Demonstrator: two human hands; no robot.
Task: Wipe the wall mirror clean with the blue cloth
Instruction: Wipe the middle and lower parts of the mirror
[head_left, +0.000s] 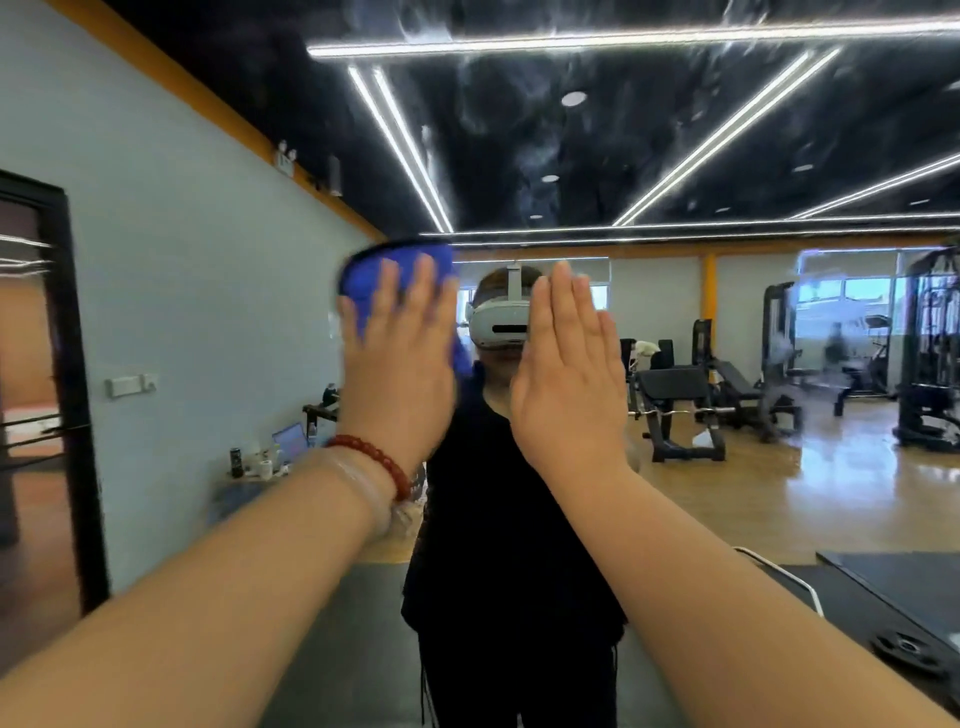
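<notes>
The left hand (400, 358), fingers straight, is pressing the blue cloth (371, 278) flat against the wall mirror (649, 156), mid-wipe. The right hand (566, 374) is hovering flat and empty, possibly touching glass. Next, the cloth likely needs sweeping toward the hazy streaks (789, 358).

A single wide-angle camera rides on the person's head and faces the wall mirror (675, 467) square on, held roughly level rather than tipped down. It stands close to the glass. Both forearms run up from the lower corners of the frame, and the left hand (400, 358) and right hand (566, 374) are raised before the glass at mid-frame. The reflected headset (501, 319) sits between them, looking straight back. The wide lens takes in reflected ceiling above and floor below.
</notes>
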